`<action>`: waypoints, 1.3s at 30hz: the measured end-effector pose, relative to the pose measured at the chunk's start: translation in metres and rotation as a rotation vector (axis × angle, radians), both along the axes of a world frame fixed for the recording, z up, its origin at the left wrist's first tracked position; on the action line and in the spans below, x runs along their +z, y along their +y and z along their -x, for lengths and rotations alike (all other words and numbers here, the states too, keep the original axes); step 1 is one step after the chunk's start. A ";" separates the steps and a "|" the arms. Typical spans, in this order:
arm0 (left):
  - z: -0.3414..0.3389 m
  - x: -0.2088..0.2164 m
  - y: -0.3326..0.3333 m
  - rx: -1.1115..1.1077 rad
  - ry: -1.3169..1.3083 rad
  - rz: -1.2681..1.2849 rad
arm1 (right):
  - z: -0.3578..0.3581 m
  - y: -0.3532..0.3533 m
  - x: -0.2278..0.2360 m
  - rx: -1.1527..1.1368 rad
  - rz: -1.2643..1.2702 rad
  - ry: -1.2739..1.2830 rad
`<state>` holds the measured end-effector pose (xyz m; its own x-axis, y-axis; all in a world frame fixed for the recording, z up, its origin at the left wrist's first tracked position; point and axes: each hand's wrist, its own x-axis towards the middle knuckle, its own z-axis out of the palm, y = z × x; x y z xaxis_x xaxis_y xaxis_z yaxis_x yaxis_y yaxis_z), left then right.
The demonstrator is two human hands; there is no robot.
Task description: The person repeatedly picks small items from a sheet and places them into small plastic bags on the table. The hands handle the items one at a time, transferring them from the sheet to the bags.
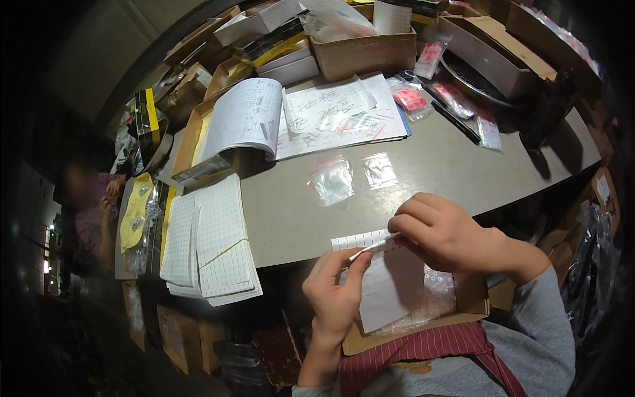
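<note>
Grey worktop [450,159], matte, lit from above; surroundings fall to dark at the rim. Brown cardboard boxes [364,49] crowd the far edge; more boxes [192,331] stand on the dim floor below the near-left edge. A second person [89,212] sits beyond the left edge.

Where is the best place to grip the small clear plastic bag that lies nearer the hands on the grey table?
Probably pinch the near edge of the clear bag, coming from the front with the right hand; it lies flat and crumpled, so a raised edge gives purchase.
</note>
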<state>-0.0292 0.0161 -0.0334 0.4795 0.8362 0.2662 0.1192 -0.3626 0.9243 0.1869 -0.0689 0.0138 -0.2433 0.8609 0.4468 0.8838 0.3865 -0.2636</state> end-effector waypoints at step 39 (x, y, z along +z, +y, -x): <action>-0.003 0.005 0.055 -0.165 0.034 0.179 | -0.050 0.073 0.032 -0.290 0.617 -0.303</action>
<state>-0.0257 0.0715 -0.0288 0.6196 0.7783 0.1019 0.1041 -0.2101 0.9721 0.2371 0.0042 0.0460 -0.0038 0.9820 -0.1887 0.9962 -0.0128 -0.0862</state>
